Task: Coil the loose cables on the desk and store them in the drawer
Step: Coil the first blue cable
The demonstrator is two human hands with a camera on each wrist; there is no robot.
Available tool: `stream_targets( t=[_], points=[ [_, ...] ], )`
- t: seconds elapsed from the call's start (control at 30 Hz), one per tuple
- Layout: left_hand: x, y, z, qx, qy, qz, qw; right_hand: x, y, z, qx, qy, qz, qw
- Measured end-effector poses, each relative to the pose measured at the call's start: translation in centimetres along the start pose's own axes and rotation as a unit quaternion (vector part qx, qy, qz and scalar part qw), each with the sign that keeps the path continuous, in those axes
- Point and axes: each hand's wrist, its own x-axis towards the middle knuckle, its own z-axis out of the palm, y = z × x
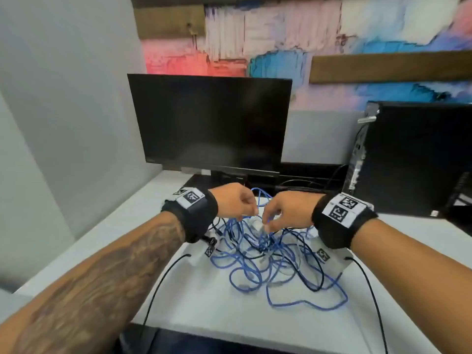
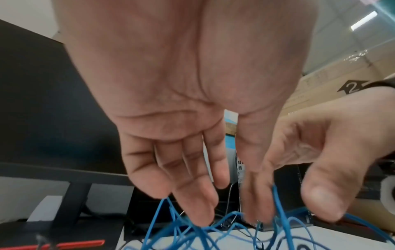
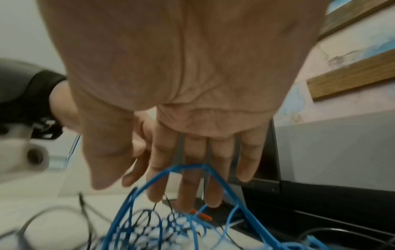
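A tangled pile of blue, black and white cables (image 1: pixel 268 254) lies on the white desk (image 1: pixel 199 310) in front of the monitor. Both hands hover over its far side, almost touching. My left hand (image 1: pixel 251 213) has curled fingers and pinches a blue cable (image 2: pixel 276 197) between thumb and fingertips (image 2: pixel 200 213) at the top of the heap. My right hand (image 1: pixel 267 224) reaches down into the tangle with fairly straight fingers (image 3: pixel 188 191) and the thumb apart. A raised blue loop (image 3: pixel 188 166) crosses in front of those fingers. No drawer is in view.
A dark monitor (image 1: pixel 209 123) stands behind the pile. A black computer tower (image 1: pixel 413 159) stands at the right. Grey partition walls close the left and back. Thin black leads (image 1: pixel 158 290) run from my wrists over the desk's front edge.
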Motion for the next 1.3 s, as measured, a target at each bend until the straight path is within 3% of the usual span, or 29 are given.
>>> stream_targets(
  t=[0.07, 0.13, 0.27, 0.4, 0.5, 0.53, 0.6, 0.7, 0.77, 0.83, 0.9, 1.0, 1.03, 1.1, 1.2, 1.23, 1.3],
  points=[
    [-0.2, -0.1, 0.7, 0.002, 0.013, -0.014, 1.0, -0.2, -0.2, 0.2, -0.017, 0.0, 0.0, 1.0],
    [-0.2, -0.5, 1.3, 0.01, 0.025, -0.011, 1.0, -0.2, 0.0, -0.4, 0.022, 0.077, -0.015, 0.997],
    [0.3, -1.7, 0.9, -0.019, 0.043, -0.002, 0.999, -0.5, -0.1, -4.8, 0.166, 0.282, -0.054, 0.943],
    [0.5, -2.5, 0.5, -0.066, 0.119, 0.022, 0.99, -0.9, -0.1, -8.0, 0.239, 0.352, -0.06, 0.903],
    [0.5, -1.8, 0.1, -0.136, 0.222, 0.0, 0.966, -2.0, -0.5, -9.7, 0.332, 0.36, -0.068, 0.869],
    [0.3, -1.1, -0.1, -0.187, 0.219, -0.006, 0.958, -2.3, -0.8, -10.0, 0.364, 0.352, -0.079, 0.859],
    [-0.4, 1.0, -0.2, -0.309, 0.147, 0.002, 0.939, -2.7, -1.6, -10.6, 0.4, 0.346, -0.095, 0.843],
    [-1.1, 3.9, -0.2, -0.483, 0.012, 0.037, 0.875, -2.3, -2.4, -11.2, 0.406, 0.366, -0.106, 0.831],
    [-0.6, 5.1, 0.2, -0.536, -0.017, 0.061, 0.842, -1.8, -2.3, -11.3, 0.401, 0.371, -0.104, 0.831],
    [0.3, 6.0, 0.4, -0.517, 0.009, 0.069, 0.853, -1.0, -2.0, -10.9, 0.425, 0.357, -0.106, 0.825],
    [1.5, 6.3, 0.6, -0.463, 0.053, 0.07, 0.882, -0.6, -1.9, -10.5, 0.488, 0.321, -0.121, 0.803],
    [3.1, 6.1, 0.7, -0.412, 0.095, 0.069, 0.904, -0.4, -2.2, -10.3, 0.555, 0.274, -0.156, 0.77],
    [3.5, 5.9, 0.6, -0.404, 0.101, 0.074, 0.906, -0.4, -2.2, -10.3, 0.543, 0.279, -0.156, 0.776],
    [4.3, 5.6, 0.2, -0.398, 0.129, 0.076, 0.905, -0.2, -1.1, -10.0, 0.454, 0.351, -0.132, 0.808],
    [5.3, 4.6, -1.3, -0.428, 0.172, 0.057, 0.885, -0.1, 1.6, -7.5, 0.349, 0.488, -0.06, 0.798],
    [5.4, 4.2, -1.9, -0.449, 0.183, 0.053, 0.873, -0.3, 2.0, -6.3, 0.348, 0.481, -0.027, 0.804],
    [5.3, 3.7, -3.3, -0.493, 0.202, 0.056, 0.844, -0.9, 1.8, -3.6, 0.378, 0.338, 0.028, 0.861]
  ],
)
